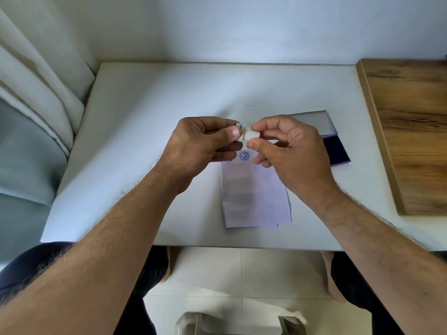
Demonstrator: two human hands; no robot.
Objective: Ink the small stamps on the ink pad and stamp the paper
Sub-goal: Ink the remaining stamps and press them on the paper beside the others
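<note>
A small white stamp is held in the air above the table's middle, pinched from both sides. My left hand grips its left end, where a bit of blue shows, and my right hand grips its right end between thumb and forefinger. Below the hands lies a strip of white paper with a round blue print near its top; a second print is mostly hidden under my left fingers. The open ink pad, dark blue with a grey lid, lies behind my right hand.
The white table runs to a near edge close to my lap. A wooden board lies along its right side. A curtain hangs at the left. Tiled floor and a stool show below.
</note>
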